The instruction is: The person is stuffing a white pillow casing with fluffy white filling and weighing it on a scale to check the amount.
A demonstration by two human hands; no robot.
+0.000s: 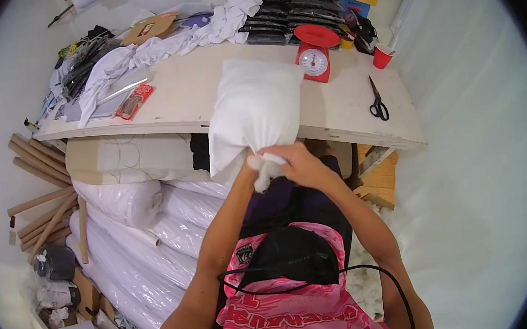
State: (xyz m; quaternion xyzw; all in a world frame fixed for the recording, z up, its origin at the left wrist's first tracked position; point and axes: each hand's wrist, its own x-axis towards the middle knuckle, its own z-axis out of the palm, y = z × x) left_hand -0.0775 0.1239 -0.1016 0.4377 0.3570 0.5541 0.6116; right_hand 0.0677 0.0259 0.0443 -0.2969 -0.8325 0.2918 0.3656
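Note:
A plump white pillow [256, 98] lies over the front edge of the worktable, its near end hanging past the edge. My right hand [299, 163] is closed on the gathered near end of the fabric. Beside it, my left hand [253, 167] grips the same end, its fingers mostly hidden by the cloth and stuffing. A tuft of white stuffing [265, 172] pokes out between the two hands.
On the worktable [173, 87] stand a red kitchen scale [314, 61], black scissors [378, 99], a red cup [382, 56], a red packet [134, 102] and stacked black packages [290, 9]. Plastic-wrapped rolls [150, 239] and cardboard tubes [41, 160] lie left, below the table.

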